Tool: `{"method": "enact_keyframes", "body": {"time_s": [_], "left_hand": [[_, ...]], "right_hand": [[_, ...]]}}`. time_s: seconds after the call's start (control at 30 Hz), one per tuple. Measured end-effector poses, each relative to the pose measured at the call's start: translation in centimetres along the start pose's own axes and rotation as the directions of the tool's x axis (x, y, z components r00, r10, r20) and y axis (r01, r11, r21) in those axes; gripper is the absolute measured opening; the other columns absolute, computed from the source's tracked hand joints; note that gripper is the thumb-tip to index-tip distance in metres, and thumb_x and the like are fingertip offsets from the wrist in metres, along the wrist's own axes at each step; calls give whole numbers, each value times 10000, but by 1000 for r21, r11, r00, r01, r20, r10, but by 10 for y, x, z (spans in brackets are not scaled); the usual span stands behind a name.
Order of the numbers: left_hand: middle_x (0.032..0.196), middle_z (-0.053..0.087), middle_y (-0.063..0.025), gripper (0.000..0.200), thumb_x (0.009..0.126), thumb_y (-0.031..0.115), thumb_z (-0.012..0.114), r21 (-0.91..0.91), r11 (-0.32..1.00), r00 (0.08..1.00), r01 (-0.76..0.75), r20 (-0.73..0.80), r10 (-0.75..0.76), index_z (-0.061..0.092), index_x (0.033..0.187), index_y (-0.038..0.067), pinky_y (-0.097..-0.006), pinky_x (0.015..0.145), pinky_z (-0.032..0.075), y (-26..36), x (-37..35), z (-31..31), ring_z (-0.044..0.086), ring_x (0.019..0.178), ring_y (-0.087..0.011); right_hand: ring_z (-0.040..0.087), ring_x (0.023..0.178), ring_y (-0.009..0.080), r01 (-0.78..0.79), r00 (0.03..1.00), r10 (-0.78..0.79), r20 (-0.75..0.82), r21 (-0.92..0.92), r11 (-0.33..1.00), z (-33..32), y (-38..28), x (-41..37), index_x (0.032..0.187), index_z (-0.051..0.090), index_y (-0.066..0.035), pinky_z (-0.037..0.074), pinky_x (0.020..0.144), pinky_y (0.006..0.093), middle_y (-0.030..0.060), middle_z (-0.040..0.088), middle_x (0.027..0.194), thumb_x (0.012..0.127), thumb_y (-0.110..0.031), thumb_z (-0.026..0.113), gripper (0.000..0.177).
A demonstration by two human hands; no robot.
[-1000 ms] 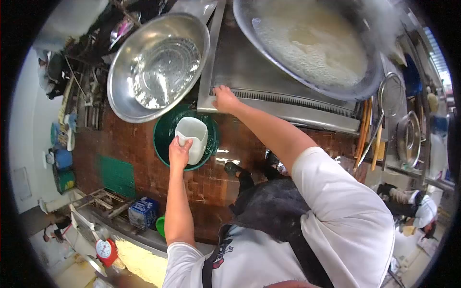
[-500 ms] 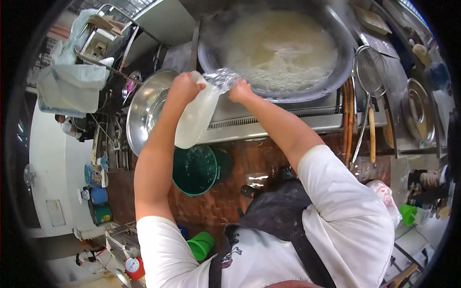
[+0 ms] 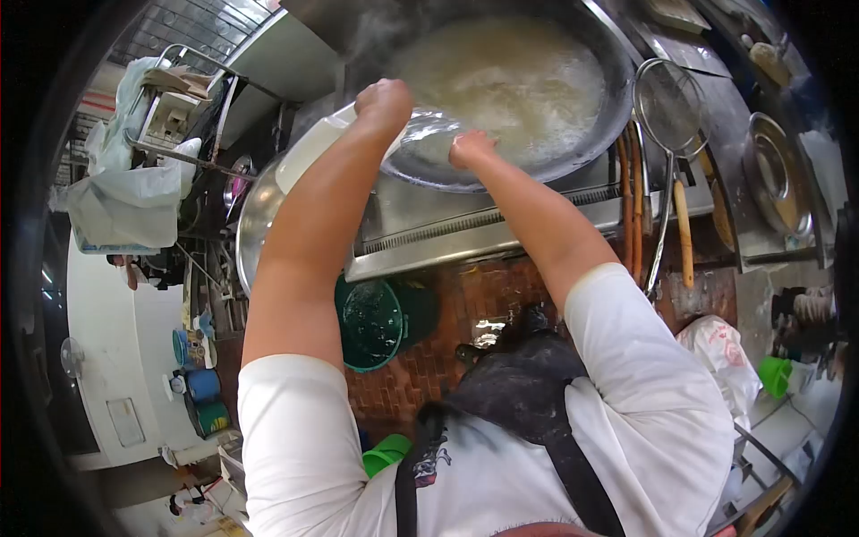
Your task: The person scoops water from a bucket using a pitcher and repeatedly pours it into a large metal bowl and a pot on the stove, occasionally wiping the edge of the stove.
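Wok (image 3: 617,89), the largest vessel before us, sits at the far side of the scene on a steel stove (image 3: 438,246). We see cloudy, pale liquid (image 3: 501,76) inside it, with steam (image 3: 367,40) above the far left part. Next in size, a steel basin (image 3: 257,219) stands left of the stove; our left arm covers much of it. A dark green bucket (image 3: 413,315) rests on the tiled floor, near side of the stove, with water visible in its mouth. Right of the wok we find a mesh strainer (image 3: 669,106), its handle extending toward the near side, and farther right a round metal pan (image 3: 777,174). We support the white container (image 3: 315,145) above the gap between basin and wok; it is tilted, mouth toward the right, and a clear stream (image 3: 434,123) runs from it into the wok. Our left hand (image 3: 385,100) is clenched on the container near its mouth; the forearm conceals part of its body. Our right hand (image 3: 472,149) is positioned over the near part of the wok, just right of the stream, fingers uncurled and apart from the container. Whether it touches the rim, we cannot tell.
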State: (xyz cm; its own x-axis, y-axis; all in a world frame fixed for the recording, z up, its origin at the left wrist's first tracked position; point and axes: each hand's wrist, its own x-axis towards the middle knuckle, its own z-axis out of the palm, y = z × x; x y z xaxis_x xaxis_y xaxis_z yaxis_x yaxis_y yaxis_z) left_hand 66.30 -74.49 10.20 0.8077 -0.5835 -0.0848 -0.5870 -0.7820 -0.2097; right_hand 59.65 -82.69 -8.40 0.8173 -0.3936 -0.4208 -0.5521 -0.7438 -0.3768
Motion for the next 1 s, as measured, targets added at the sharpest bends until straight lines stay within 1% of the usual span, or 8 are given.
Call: {"method": "enact_keyframes", "body": {"time_s": [0.2, 0.37, 0.63, 0.77, 0.83, 0.87, 0.97, 1.0], "left_hand": [[1099, 707, -110, 227, 839, 132, 615, 256, 960, 993, -114, 31, 109, 747, 1022, 108, -408, 774, 575, 39, 14, -1, 688, 1018, -277], [1062, 717, -91, 214, 840, 101, 614, 252, 959, 981, -127, -112, 160, 741, 1012, 100, -416, 773, 575, 23, 12, -3, 697, 988, -276], [935, 672, -142, 171, 827, 241, 662, 121, 946, 672, -301, -677, 300, 702, 886, 85, -460, 759, 528, -183, -53, 88, 658, 835, -321], [1031, 643, -290, 485, 798, 358, 751, -494, 836, 717, 238, -491, -495, 643, 1038, -49, -467, 811, 492, -260, -206, 118, 605, 972, -459], [999, 661, -267, 439, 797, 316, 758, -579, 710, 691, 401, -317, -649, 642, 1019, -44, -448, 797, 488, -302, -278, 154, 621, 926, -446], [974, 669, -256, 424, 794, 302, 761, -640, 629, 666, 442, -236, -708, 641, 1012, -41, -438, 786, 491, -311, -309, 166, 630, 896, -433], [934, 680, -237, 387, 791, 272, 763, -708, 425, 594, 565, -8, -804, 646, 1009, -27, -419, 769, 495, -343, -377, 224, 647, 851, -399], [926, 681, -233, 377, 790, 264, 762, -711, 362, 566, 604, 63, -822, 649, 1011, -21, -414, 766, 495, -354, -392, 252, 651, 843, -388]], "right_hand": [[369, 1358, 357, 48, 945, -29, -325, 51, 998, 40, 36, 12, 1259, 582, -46, 257, 1104, 613, 177, 450, 1423, 801, -164, 595, 474], [548, 1044, 360, 448, 459, -151, -876, 81, 890, 72, 128, -58, 1008, 605, -22, 418, 950, 435, 157, 614, 1005, 672, -54, 571, 340], [413, 1299, 388, -185, 683, 0, -730, -173, 967, 182, 310, -107, 1302, 492, 45, 306, 1103, 482, 247, 482, 1361, 902, -249, 511, 497], [395, 1324, 383, -43, 762, -152, -630, -283, 958, 217, 246, -80, 1363, 461, 3, 252, 1134, 504, 221, 469, 1389, 918, -304, 506, 543], [493, 1183, 395, -46, 933, -29, -360, -198, 979, 237, 133, -62, 1280, 516, -10, 331, 1054, 522, 222, 549, 1238, 913, -334, 510, 489], [527, 1110, 387, 61, 757, -277, -592, -358, 932, 297, 101, -41, 1223, 561, -29, 347, 1024, 529, 218, 576, 1152, 924, -366, 505, 454], [564, 1135, 347, 265, 964, -265, -10, 18, 964, 303, -101, -45, 1182, 615, -70, 404, 1013, 473, 175, 588, 1227, 939, -449, 473, 471], [558, 1140, 319, 408, 865, -408, -292, -66, 911, 365, -137, -25, 1230, 578, -93, 382, 1021, 499, 164, 567, 1266, 942, -449, 476, 469]]}}
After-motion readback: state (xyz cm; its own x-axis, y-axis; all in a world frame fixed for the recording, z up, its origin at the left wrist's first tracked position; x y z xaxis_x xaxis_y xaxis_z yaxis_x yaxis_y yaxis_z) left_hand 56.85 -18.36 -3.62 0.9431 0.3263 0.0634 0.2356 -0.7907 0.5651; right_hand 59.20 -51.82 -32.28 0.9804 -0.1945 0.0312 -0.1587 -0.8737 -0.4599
